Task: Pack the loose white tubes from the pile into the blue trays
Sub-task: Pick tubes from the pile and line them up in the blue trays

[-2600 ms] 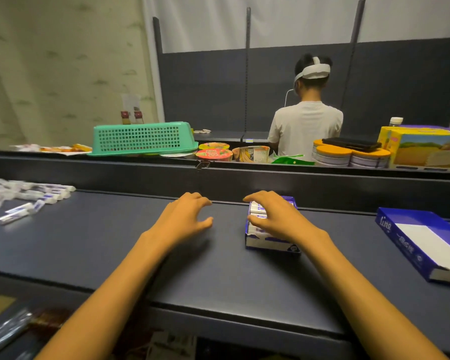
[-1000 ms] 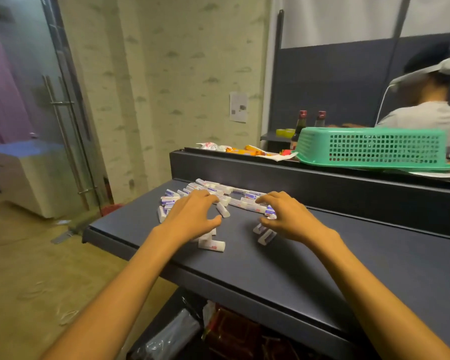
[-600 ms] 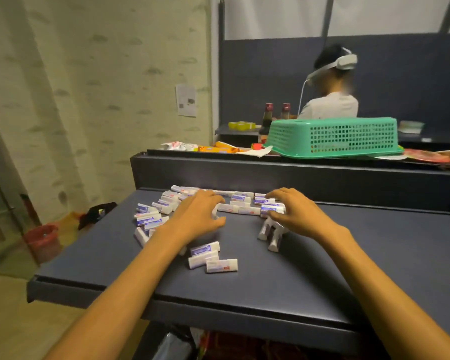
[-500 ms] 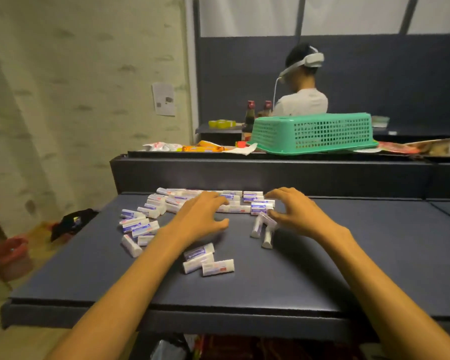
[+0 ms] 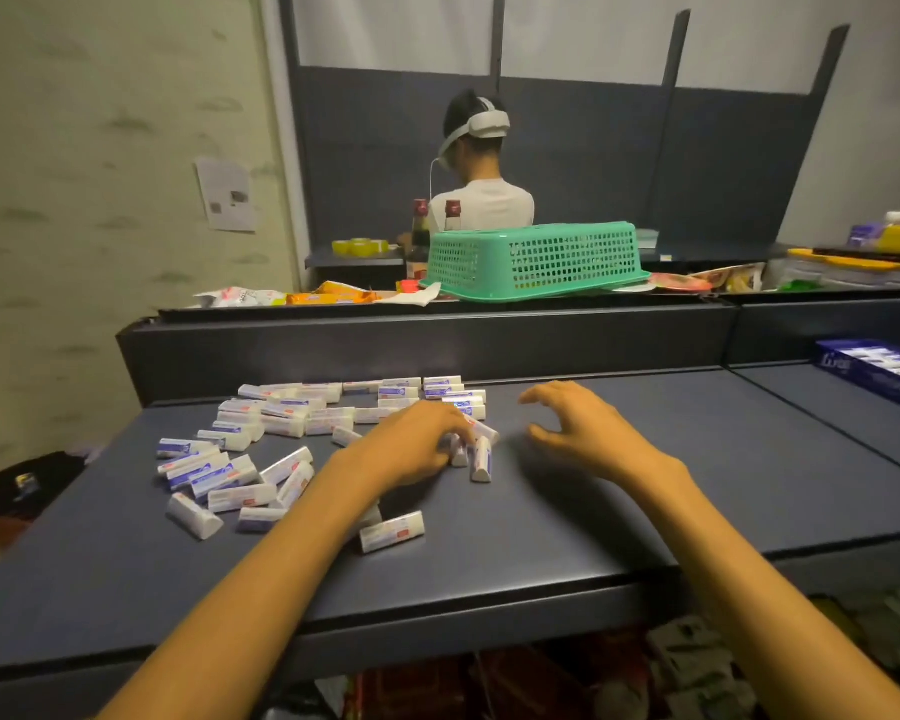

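Now picking up tubes from the pile.
The left hand (image 5: 411, 449) curls its fingers around a few white tubes (image 5: 476, 452) on the table (image 5: 645, 511). The right hand (image 5: 588, 433) hovers, loosely spread and holding nothing. Next, carry them to the blue tray (image 5: 874, 374), far right.

left hand (image 5: 411, 449): bare | right hand (image 5: 588, 433): bare | forearms: sleeveless

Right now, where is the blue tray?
In the head view, the blue tray sits at the far right edge, on the next table section, well right of the right hand.
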Available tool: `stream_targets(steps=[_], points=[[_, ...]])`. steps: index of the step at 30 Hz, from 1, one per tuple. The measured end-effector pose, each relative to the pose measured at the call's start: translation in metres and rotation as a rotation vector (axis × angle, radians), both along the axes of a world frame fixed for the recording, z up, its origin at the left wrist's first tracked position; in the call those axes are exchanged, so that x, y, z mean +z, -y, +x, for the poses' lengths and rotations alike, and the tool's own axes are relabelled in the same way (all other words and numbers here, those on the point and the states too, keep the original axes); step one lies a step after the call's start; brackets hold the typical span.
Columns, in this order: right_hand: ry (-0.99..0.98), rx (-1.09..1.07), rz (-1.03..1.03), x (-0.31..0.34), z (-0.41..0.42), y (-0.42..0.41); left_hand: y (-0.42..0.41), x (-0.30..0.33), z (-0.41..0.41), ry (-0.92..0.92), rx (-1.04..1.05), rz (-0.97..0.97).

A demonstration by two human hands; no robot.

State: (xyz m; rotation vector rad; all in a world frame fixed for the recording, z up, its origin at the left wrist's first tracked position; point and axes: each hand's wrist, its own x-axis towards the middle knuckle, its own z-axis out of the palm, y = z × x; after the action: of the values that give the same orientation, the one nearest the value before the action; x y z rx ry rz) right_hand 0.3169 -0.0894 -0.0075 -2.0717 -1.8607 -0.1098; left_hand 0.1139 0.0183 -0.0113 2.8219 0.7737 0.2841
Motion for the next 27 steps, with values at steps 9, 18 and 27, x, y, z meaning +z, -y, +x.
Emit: stream_targets(steps=[9, 18, 27], points=[[0.000, 0.073, -0.022, -0.002, 0.001, 0.001, 0.007, 0.003, -0.010, -0.021, 0.153, 0.025], [-0.101, 0.084, -0.057, -0.009, -0.013, -0.006, 0.019, 0.011, -0.019, 0.151, 0.220, 0.044], [-0.049, -0.052, -0.067, -0.018, -0.039, -0.016, 0.007, 0.004, -0.036, 0.300, 0.206, 0.164]])
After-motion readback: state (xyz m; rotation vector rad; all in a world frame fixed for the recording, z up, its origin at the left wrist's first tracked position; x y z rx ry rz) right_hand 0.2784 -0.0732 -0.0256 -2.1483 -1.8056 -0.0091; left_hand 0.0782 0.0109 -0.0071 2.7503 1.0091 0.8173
